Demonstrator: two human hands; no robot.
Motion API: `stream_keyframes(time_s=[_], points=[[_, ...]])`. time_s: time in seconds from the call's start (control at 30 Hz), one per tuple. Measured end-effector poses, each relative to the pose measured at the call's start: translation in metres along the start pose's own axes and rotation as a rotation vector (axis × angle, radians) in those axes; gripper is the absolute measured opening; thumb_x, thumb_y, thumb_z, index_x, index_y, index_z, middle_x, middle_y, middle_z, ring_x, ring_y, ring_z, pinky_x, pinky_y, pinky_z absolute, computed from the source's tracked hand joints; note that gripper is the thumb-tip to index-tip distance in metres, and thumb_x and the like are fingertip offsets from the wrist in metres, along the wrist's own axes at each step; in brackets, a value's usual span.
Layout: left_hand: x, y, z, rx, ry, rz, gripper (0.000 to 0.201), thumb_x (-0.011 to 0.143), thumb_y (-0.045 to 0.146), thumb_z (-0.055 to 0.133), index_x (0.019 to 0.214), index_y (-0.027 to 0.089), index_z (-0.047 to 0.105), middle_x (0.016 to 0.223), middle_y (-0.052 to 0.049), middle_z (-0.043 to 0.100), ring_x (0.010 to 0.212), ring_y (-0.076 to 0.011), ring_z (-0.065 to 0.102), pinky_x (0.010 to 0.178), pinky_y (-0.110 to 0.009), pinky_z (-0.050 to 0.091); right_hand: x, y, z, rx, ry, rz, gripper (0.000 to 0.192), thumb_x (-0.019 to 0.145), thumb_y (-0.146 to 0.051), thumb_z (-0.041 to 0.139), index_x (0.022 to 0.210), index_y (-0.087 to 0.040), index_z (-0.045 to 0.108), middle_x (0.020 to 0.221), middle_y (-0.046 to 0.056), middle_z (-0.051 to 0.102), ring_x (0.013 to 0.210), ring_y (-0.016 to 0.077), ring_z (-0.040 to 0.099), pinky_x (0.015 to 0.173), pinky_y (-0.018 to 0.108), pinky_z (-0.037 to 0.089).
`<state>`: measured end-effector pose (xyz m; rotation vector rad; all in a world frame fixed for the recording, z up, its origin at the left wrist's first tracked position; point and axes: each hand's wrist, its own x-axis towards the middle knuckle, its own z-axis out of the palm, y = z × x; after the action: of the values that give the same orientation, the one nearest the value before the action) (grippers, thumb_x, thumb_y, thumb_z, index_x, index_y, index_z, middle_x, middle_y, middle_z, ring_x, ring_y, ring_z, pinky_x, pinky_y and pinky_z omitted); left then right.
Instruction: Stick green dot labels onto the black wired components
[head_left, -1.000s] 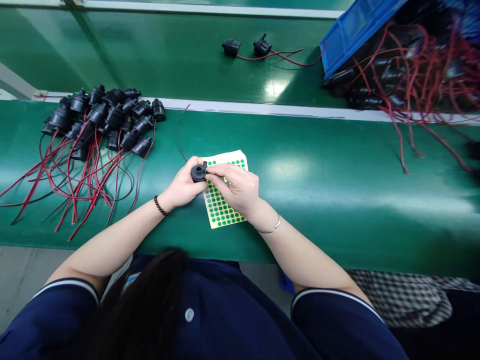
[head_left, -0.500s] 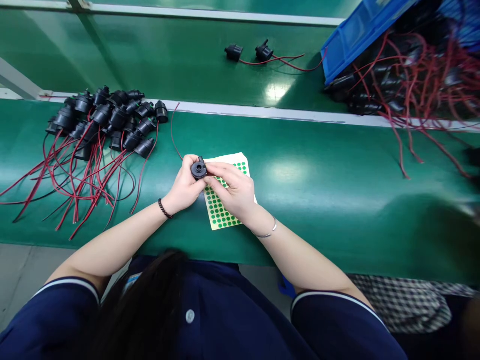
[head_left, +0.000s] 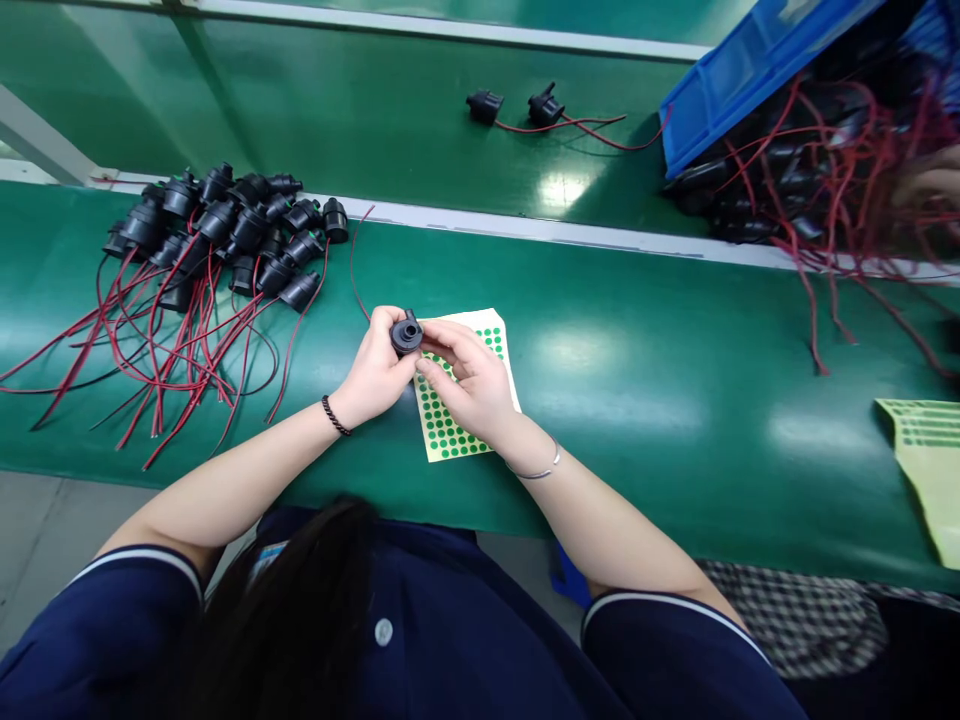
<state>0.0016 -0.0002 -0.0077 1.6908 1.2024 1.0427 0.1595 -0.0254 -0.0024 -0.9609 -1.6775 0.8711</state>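
Observation:
My left hand [head_left: 379, 368] is closed around a small black pump [head_left: 406, 335], whose round face with a central hole and side spout points up at me. Its red wire runs out behind that hand. My right hand [head_left: 472, 380] is at the pump's right side, its fingertips against the housing and its thumb apart from them. Whether a tiny piece sits at those fingertips is hidden. Beneath the hands lies a pale yellow sheet [head_left: 456, 447] of round green stickers, partly covered by my right hand.
A pile of black pumps [head_left: 247, 228] with trailing red wires lies at left. Two pumps [head_left: 485, 106] lie behind the white ledge. A blue crate [head_left: 694, 115] and tangled red wires [head_left: 832, 190] are upper right, beside another person's blurred hand [head_left: 937, 185]. Another sticker sheet [head_left: 926, 480] is far right.
The view has shifted slightly. My right thumb has moved a little away from the pump, still in my left hand. Another person's hand and a second sticker sheet now show at right.

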Motion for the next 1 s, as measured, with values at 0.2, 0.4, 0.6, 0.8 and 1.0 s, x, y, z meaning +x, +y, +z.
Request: stream_keyframes(time_s=[0.2, 0.4, 0.6, 0.8, 1.0], points=[[0.000, 0.002, -0.001, 0.030, -0.017, -0.030, 0.030, 0.074, 0.009, 0.053, 0.097, 0.022, 0.038, 0.095, 0.000, 0.051, 0.086, -0.0156, 0.053, 0.079, -0.031, 0.044, 0.001, 0.002, -0.005, -0.175, -0.030, -0.086, 0.037, 0.095, -0.023, 0.058, 0.131, -0.025, 0.061, 0.130, 0.011, 0.067, 0.121, 0.0252, 0.064, 0.101, 0.047, 0.059], [0.001, 0.005, -0.002, 0.021, -0.053, -0.037, 0.030, 0.075, 0.007, 0.054, 0.096, 0.022, 0.038, 0.091, 0.001, 0.049, 0.082, -0.0144, 0.051, 0.075, -0.029, 0.043, 0.003, 0.004, -0.011, -0.403, -0.013, -0.300, 0.036, 0.096, -0.015, 0.051, 0.131, -0.020, 0.061, 0.124, 0.014, 0.069, 0.116, 0.0245, 0.067, 0.099, 0.044, 0.060], [0.001, 0.008, -0.005, 0.032, -0.121, -0.050, 0.029, 0.074, 0.008, 0.056, 0.094, 0.022, 0.040, 0.087, 0.002, 0.048, 0.076, -0.0130, 0.047, 0.070, -0.028, 0.040, 0.007, 0.007, -0.018, -0.627, -0.092, -0.491, 0.036, 0.096, -0.006, 0.042, 0.126, -0.013, 0.060, 0.120, 0.019, 0.069, 0.114, 0.0255, 0.067, 0.091, 0.041, 0.061], [0.000, 0.011, -0.006, 0.031, -0.144, -0.026, 0.026, 0.076, 0.011, 0.058, 0.092, 0.022, 0.040, 0.086, 0.002, 0.047, 0.077, -0.0129, 0.047, 0.071, -0.028, 0.041, 0.006, -0.002, -0.017, -0.745, -0.136, -0.423, 0.031, 0.095, -0.007, 0.041, 0.114, -0.012, 0.065, 0.118, 0.019, 0.071, 0.108, 0.0273, 0.069, 0.087, 0.045, 0.061], [-0.003, 0.010, -0.004, 0.050, -0.068, 0.090, 0.027, 0.078, 0.013, 0.058, 0.098, 0.022, 0.042, 0.092, 0.000, 0.050, 0.082, -0.0137, 0.051, 0.076, -0.029, 0.044, 0.004, -0.014, -0.016, -0.082, 0.070, 0.008, 0.026, 0.091, -0.014, 0.053, 0.109, -0.021, 0.070, 0.109, 0.008, 0.076, 0.100, 0.0204, 0.072, 0.088, 0.039, 0.061]])
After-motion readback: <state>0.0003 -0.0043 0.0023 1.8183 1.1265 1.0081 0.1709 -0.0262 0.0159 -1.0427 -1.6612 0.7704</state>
